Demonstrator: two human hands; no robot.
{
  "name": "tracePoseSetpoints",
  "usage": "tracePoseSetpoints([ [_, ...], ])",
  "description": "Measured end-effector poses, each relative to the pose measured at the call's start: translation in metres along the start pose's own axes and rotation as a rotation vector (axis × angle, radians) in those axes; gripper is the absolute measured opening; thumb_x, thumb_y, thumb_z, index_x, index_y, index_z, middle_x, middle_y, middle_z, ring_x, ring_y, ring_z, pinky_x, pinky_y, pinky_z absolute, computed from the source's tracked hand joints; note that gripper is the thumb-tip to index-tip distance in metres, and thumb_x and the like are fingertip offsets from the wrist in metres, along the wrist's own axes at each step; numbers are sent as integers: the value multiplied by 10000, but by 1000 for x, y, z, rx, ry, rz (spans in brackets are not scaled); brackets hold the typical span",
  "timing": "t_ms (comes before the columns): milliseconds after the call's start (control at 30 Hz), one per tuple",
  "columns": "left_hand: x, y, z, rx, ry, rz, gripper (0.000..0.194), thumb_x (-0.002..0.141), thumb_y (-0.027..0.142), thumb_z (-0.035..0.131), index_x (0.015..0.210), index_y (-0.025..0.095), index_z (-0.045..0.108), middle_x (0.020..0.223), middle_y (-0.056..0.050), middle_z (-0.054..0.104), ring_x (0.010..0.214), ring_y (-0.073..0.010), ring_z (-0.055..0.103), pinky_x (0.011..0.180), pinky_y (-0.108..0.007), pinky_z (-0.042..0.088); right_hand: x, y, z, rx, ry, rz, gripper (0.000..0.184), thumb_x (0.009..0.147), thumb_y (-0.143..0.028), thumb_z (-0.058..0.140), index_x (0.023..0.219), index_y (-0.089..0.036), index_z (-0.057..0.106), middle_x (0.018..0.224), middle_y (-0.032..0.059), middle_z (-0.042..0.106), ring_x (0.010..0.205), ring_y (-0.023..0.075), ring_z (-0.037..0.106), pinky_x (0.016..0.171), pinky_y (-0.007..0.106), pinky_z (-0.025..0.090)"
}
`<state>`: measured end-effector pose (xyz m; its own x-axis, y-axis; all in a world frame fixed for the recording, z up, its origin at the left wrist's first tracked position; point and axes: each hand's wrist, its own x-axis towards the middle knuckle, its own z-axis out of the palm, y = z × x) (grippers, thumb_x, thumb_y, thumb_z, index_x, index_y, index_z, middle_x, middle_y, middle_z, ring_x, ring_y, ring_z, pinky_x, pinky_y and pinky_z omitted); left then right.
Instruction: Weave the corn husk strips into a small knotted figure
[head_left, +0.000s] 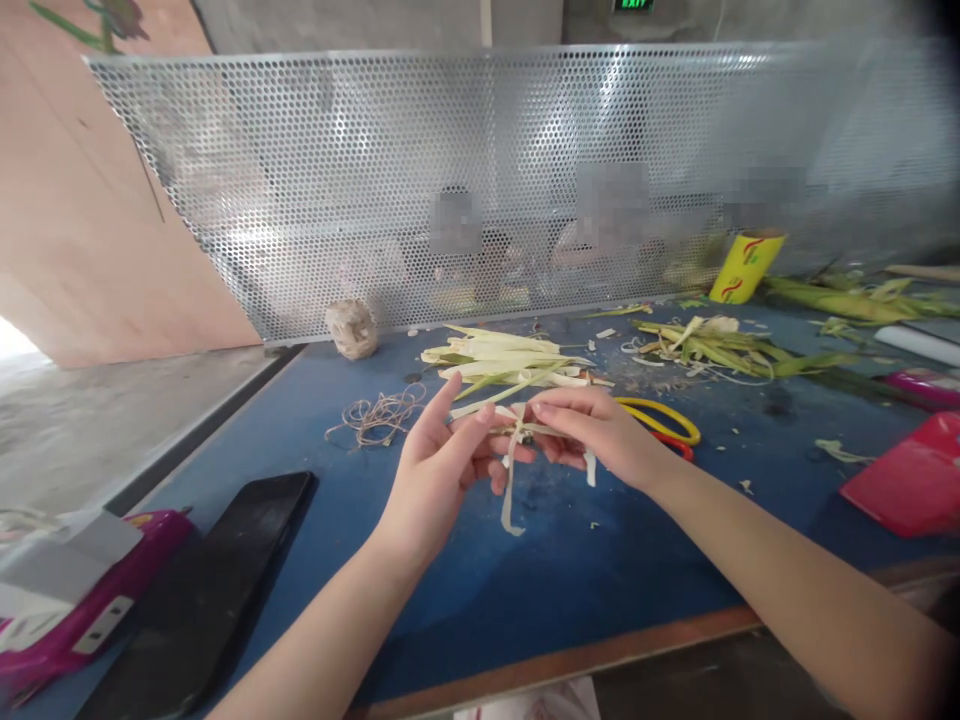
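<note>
Your left hand (442,450) and right hand (596,425) pinch a thin pale strip (511,470) between them above the tabletop (450,620), likely to steady its crossing; one end dangles limp. Beyond lie flat, fibrous husks (502,352), seemingly placed within reach; wiry, tangled twine (379,417) sits to the left.

The head camera looks forward and down across the nearby blue table (465,600).
</note>
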<state>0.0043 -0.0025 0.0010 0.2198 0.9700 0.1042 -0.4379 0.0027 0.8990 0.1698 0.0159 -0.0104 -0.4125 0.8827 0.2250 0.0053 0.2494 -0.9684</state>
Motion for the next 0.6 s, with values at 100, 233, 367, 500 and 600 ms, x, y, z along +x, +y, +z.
tracePoseSetpoints([
  [100, 1, 0, 0, 38, 36, 10, 765, 773, 206, 590, 1396, 140, 152, 736, -56, 668, 529, -189, 643, 355, -217, 374, 0, -1, 0, -46, -64, -41, 316, 863, -373, 458, 671, -149, 570, 550, -19, 509, 439, 65, 448, 429, 205, 367],
  [233, 1, 0, 1, 181, 82, 49, 839, 765, 243, 609, 1414, 174, 82, 713, -41, 679, 467, -165, 625, 318, -192, 350, 1, 0, 4, -61, -70, 20, 235, 812, -388, 552, 794, -158, 596, 543, -46, 502, 417, 44, 409, 412, 184, 328],
  [367, -1, -2, 5, 273, 81, 121, 914, 725, 188, 649, 1419, 200, 55, 707, -23, 680, 472, -141, 617, 320, -170, 359, 3, 6, 8, 21, 8, 64, 211, 769, -354, 615, 828, -152, 609, 514, -66, 465, 394, 29, 344, 378, 175, 259],
  [500, -2, -6, 7, 264, 38, 101, 856, 736, 218, 640, 1410, 190, 112, 668, -9, 655, 474, -143, 619, 334, -173, 376, 5, 11, 6, 111, 38, 69, 285, 815, -416, 537, 863, -156, 643, 525, -46, 495, 380, 36, 361, 372, 183, 262],
  [600, -3, -9, 6, 283, 15, 104, 915, 666, 183, 700, 1399, 207, 153, 661, 10, 639, 465, -138, 615, 317, -160, 358, 6, 13, 5, 206, 111, 125, 318, 759, -443, 601, 894, -166, 680, 569, -27, 531, 421, 41, 393, 392, 181, 285],
])
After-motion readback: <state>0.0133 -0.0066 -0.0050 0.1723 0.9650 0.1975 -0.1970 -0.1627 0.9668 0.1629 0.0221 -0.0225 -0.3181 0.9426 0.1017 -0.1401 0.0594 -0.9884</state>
